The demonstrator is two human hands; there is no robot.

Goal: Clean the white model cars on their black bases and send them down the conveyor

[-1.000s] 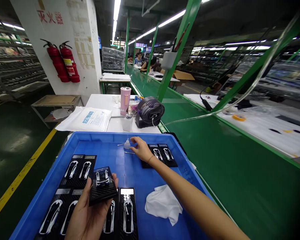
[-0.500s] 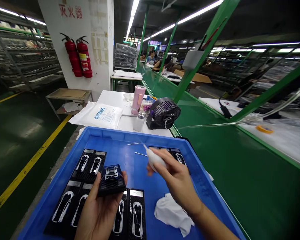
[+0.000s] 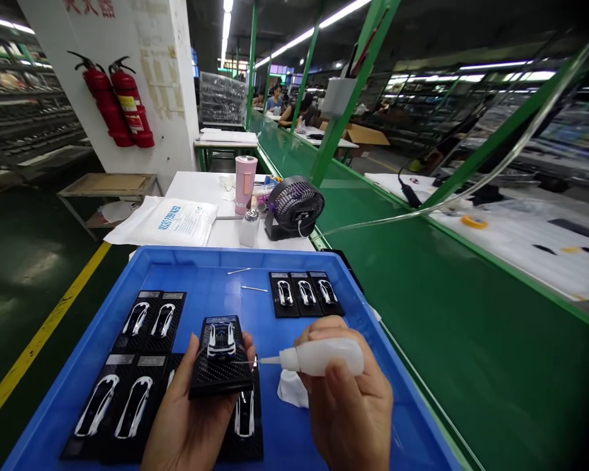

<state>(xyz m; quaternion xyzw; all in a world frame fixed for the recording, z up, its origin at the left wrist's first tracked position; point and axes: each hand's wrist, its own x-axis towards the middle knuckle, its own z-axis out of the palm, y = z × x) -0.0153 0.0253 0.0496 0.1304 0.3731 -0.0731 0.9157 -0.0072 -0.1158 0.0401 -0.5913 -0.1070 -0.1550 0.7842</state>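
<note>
The person's left hand (image 3: 189,418) holds a black carbon-patterned case (image 3: 220,378) up over the near part of a blue plastic tray (image 3: 177,256), with a white model car (image 3: 221,341) sitting upright on it. The left fingers (image 3: 248,341) are clamped around the sides of the case. The right hand (image 3: 351,399) grips a white squeeze bottle (image 3: 321,357) on its side, its fingers (image 3: 324,333) closed firmly around the body. The bottle's thin nozzle (image 3: 267,360) points at the held case, reaching just beside the model car, though whether it touches anything cannot be told. At least eight more cases with cars lie in the tray: a row of three (image 3: 299,294) near the far edge, two (image 3: 150,322) and two more (image 3: 120,405) toward the left edge, and one (image 3: 244,418) partly hidden under the hands. All look alike, so the pictures do not show how many have been handled and how many have not. Two cotton swabs (image 3: 254,288) lie near the far edge, and a white cloth (image 3: 290,389) lies bunched beneath the bottle. Beyond the far edge, a small fan (image 3: 294,208) and a pink flask (image 3: 246,183) stand on a white surface (image 3: 191,186).
</note>
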